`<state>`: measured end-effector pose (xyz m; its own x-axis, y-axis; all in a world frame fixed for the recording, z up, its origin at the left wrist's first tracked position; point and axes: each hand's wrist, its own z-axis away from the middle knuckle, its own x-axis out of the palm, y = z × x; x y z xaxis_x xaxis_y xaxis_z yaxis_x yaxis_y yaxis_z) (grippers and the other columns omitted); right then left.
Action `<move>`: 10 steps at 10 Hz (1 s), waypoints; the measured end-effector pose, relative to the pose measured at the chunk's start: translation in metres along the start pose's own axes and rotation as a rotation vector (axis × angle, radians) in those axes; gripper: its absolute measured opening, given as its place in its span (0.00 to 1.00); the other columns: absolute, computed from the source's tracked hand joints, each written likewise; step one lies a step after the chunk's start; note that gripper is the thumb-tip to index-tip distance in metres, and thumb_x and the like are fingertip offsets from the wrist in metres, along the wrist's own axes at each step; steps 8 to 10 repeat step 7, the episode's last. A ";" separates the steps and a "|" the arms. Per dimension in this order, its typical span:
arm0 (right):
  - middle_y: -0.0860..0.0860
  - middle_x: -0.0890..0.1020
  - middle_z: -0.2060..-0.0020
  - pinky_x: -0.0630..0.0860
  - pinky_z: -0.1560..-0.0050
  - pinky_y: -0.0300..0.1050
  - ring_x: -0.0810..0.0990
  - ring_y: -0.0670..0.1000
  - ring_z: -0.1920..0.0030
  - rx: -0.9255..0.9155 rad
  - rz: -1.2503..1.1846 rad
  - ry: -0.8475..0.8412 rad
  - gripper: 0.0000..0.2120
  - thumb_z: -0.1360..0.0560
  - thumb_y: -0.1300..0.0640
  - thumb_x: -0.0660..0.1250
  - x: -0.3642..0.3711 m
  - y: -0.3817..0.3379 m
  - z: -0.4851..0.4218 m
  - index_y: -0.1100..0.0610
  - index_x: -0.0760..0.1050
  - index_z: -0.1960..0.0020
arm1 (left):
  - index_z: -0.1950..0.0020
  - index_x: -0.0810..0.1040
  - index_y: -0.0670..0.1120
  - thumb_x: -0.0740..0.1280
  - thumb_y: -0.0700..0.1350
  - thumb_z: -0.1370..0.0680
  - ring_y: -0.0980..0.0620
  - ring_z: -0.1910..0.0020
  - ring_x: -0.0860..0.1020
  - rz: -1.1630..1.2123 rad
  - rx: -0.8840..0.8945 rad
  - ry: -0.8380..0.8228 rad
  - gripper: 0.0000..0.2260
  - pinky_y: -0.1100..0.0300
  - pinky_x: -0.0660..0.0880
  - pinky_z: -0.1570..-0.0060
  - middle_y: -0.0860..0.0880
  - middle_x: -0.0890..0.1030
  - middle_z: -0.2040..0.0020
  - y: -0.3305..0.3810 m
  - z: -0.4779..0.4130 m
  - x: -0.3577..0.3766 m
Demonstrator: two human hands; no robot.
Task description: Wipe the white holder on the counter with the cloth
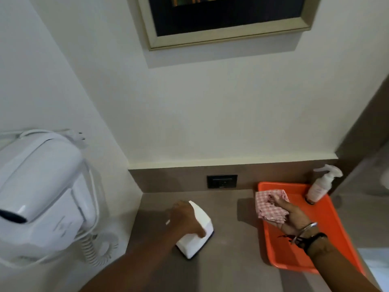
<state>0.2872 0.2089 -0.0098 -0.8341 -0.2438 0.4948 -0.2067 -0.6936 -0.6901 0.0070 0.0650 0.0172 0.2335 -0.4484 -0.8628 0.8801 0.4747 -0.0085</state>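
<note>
The white holder (pixel 200 232), a wedge-shaped block on a dark base, stands on the brown counter (pixel 227 266) near its left end. My left hand (pixel 185 218) lies over the holder's top and grips it, thumb on the near face. A pink-and-white checked cloth (pixel 268 204) is bunched in my right hand (pixel 291 214), which hovers over the left part of an orange tray (pixel 294 258). Cloth and holder are apart, with bare counter between them.
A white spray bottle (pixel 322 185) stands at the tray's far right corner. A white hair dryer (pixel 40 192) with coiled cord hangs on the left wall. A black socket (pixel 222 181) sits in the backsplash. A framed picture (pixel 227 20) hangs above.
</note>
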 end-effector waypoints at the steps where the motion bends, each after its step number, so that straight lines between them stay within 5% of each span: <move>1: 0.62 0.86 0.54 0.82 0.55 0.54 0.85 0.59 0.58 0.045 0.108 0.237 0.15 0.36 0.58 0.73 -0.044 0.004 0.003 0.64 0.83 0.52 | 0.37 0.70 0.45 0.77 0.49 0.39 0.45 0.41 0.75 -0.545 0.548 0.123 0.33 0.42 0.65 0.31 0.46 0.75 0.40 -0.016 -0.020 0.002; 2: 0.64 0.86 0.56 0.79 0.54 0.57 0.83 0.62 0.57 0.078 0.246 0.356 0.20 0.37 0.57 0.77 -0.063 0.009 -0.001 0.66 0.82 0.48 | 0.44 0.74 0.46 0.71 0.43 0.32 0.47 0.46 0.79 -0.900 0.759 0.204 0.18 0.39 0.67 0.32 0.48 0.80 0.47 -0.032 -0.032 0.007; 3: 0.57 0.84 0.70 0.75 0.64 0.48 0.78 0.59 0.63 0.155 0.335 0.478 0.13 0.29 0.58 0.72 -0.069 0.019 -0.003 0.63 0.78 0.48 | 0.32 0.70 0.46 0.68 0.41 0.24 0.45 0.31 0.73 -1.195 1.063 0.340 0.21 0.42 0.70 0.32 0.48 0.76 0.33 -0.045 -0.036 0.002; 4: 0.58 0.80 0.67 0.71 0.68 0.45 0.75 0.57 0.66 0.181 0.389 0.520 0.08 0.26 0.60 0.69 -0.067 0.023 -0.002 0.62 0.76 0.49 | 0.27 0.66 0.47 0.67 0.41 0.23 0.44 0.26 0.68 -1.200 1.166 0.459 0.25 0.43 0.68 0.29 0.48 0.70 0.27 -0.050 -0.033 0.000; 5: 0.62 0.79 0.62 0.75 0.73 0.41 0.76 0.58 0.68 0.140 0.598 0.535 0.11 0.27 0.61 0.70 -0.071 0.029 -0.009 0.67 0.76 0.48 | 0.26 0.64 0.48 0.66 0.41 0.23 0.44 0.25 0.66 -1.196 1.157 0.565 0.26 0.41 0.63 0.27 0.47 0.66 0.23 -0.055 -0.036 0.002; 6: 0.65 0.82 0.54 0.81 0.57 0.46 0.81 0.63 0.58 0.104 0.763 0.575 0.14 0.28 0.60 0.71 -0.073 0.033 -0.013 0.68 0.78 0.47 | 0.24 0.62 0.49 0.64 0.41 0.22 0.44 0.24 0.65 -1.152 1.155 0.627 0.27 0.41 0.57 0.27 0.46 0.64 0.22 -0.060 -0.034 0.007; 7: 0.64 0.82 0.45 0.75 0.42 0.54 0.79 0.65 0.46 0.082 0.991 0.669 0.21 0.31 0.54 0.73 -0.063 0.033 -0.009 0.65 0.78 0.43 | 0.21 0.57 0.47 0.66 0.41 0.24 0.43 0.25 0.66 -1.078 1.068 0.737 0.33 0.39 0.60 0.26 0.44 0.63 0.22 -0.060 -0.037 0.012; 10: 0.64 0.82 0.45 0.75 0.42 0.54 0.79 0.65 0.46 0.082 0.991 0.669 0.21 0.31 0.54 0.73 -0.063 0.033 -0.009 0.65 0.78 0.43 | 0.21 0.57 0.47 0.66 0.41 0.24 0.43 0.25 0.66 -1.078 1.068 0.737 0.33 0.39 0.60 0.26 0.44 0.63 0.22 -0.060 -0.037 0.012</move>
